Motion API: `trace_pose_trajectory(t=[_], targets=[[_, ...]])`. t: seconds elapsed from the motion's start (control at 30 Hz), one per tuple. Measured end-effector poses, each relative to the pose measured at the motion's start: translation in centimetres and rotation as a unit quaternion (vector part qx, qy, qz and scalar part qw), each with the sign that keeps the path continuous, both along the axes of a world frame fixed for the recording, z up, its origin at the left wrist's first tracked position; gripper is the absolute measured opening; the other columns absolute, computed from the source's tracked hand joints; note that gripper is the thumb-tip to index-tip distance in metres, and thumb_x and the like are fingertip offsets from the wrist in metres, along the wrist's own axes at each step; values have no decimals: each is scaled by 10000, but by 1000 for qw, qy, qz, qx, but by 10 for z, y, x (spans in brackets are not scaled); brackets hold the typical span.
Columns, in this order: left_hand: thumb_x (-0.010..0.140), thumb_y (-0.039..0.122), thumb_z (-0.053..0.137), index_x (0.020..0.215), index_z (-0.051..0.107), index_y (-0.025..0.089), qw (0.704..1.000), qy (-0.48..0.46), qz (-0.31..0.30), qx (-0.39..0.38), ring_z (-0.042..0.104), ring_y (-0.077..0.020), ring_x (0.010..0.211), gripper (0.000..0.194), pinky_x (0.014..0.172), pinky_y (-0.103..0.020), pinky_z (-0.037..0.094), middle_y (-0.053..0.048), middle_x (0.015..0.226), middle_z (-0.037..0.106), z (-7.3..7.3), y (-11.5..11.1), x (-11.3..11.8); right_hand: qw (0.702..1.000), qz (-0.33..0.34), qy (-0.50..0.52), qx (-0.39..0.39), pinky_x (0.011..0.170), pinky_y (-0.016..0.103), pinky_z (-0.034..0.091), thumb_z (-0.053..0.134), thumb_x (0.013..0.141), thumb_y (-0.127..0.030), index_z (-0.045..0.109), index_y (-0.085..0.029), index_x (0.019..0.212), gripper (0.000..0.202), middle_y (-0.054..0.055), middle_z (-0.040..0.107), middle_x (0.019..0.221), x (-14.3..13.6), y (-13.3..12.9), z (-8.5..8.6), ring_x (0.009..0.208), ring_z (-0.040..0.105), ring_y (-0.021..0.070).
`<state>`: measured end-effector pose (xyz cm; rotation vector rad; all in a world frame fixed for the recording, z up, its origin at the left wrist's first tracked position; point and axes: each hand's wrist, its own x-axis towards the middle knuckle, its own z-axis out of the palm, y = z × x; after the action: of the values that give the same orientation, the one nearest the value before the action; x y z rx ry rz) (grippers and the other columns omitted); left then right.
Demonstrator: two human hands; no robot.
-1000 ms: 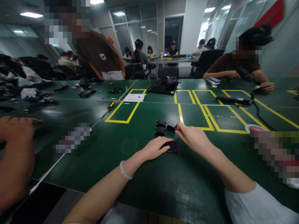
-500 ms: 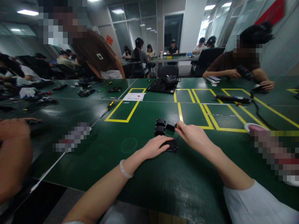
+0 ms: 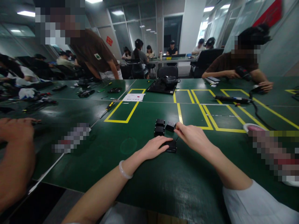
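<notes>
Low at the centre of the head view, my left hand (image 3: 155, 147) is on a small black block (image 3: 172, 147). Its fingers reach over the far side and its thumb presses the near side. My right hand (image 3: 190, 134) is closed in a pinch just beyond, to the right. A thin dark rod (image 3: 177, 138) runs from its fingers down to the block's edge; the rest of it is hidden in the hand. Next to those fingers sits another black block (image 3: 170, 126). Two more, a nearer black block (image 3: 159, 130) and a farther black block (image 3: 160, 122), stand to its left.
Yellow tape outlines (image 3: 178, 112) mark the green table (image 3: 144, 174). A screwdriver (image 3: 109, 105) and a paper sheet (image 3: 134, 97) lie left, a black panel (image 3: 161, 86) ahead. Another person's arm (image 3: 16, 158) enters at left. Across the table, a person (image 3: 243, 62) holds a dark device.
My hands keep almost the same pose on the block and rod. The other person's hand at the left edge has shifted slightly. The camera view has moved a little.
</notes>
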<state>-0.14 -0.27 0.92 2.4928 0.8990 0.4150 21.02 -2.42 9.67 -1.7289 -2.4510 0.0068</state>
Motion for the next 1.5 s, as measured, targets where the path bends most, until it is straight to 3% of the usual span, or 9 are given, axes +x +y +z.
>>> trace_pose_trajectory(t=[0.27, 0.5, 0.83, 1.07, 1.5], targets=[[996, 372, 389, 1353, 447, 271, 1000, -4, -1, 2, 527, -202, 1152, 376, 1018, -356, 408, -36, 1297, 554, 1, -1, 0, 999, 21, 38, -6, 519, 252, 232, 348, 930, -260, 497, -197, 1038, 195, 37, 665, 788, 6, -1, 1, 632, 574, 144], [995, 372, 383, 1353, 446, 268, 1000, -2, -6, -2, 522, -207, 1163, 378, 1019, -359, 407, -39, 1298, 555, 0, 0, 0, 1000, -12, -17, 5, 502, 261, 199, 314, 974, -383, 522, -201, 1002, 278, 49, 674, 756, 1, -1, 2, 630, 605, 171], [997, 373, 373, 1362, 440, 271, 1000, 3, 0, -5, 523, -206, 1159, 385, 1015, -361, 409, -40, 1303, 554, 2, -1, 0, 1000, 17, 15, 1, 504, 253, 220, 315, 956, -267, 485, -192, 1050, 209, 43, 678, 797, 4, -2, -1, 634, 590, 154], [997, 371, 377, 1349, 453, 263, 1000, -1, -4, -4, 525, -204, 1154, 376, 1012, -355, 412, -39, 1296, 557, 3, -1, 1, 1000, -1, -8, 1, 495, 258, 205, 299, 975, -371, 498, -200, 1002, 264, 51, 674, 757, 0, -2, 1, 631, 605, 175], [998, 377, 378, 1356, 446, 261, 1000, 1, -5, -2, 527, -204, 1146, 382, 1016, -357, 408, -44, 1292, 556, 3, -1, 0, 999, 22, 29, 5, 520, 253, 240, 315, 953, -274, 489, -187, 1041, 214, 44, 677, 795, 2, -2, -1, 636, 597, 152]])
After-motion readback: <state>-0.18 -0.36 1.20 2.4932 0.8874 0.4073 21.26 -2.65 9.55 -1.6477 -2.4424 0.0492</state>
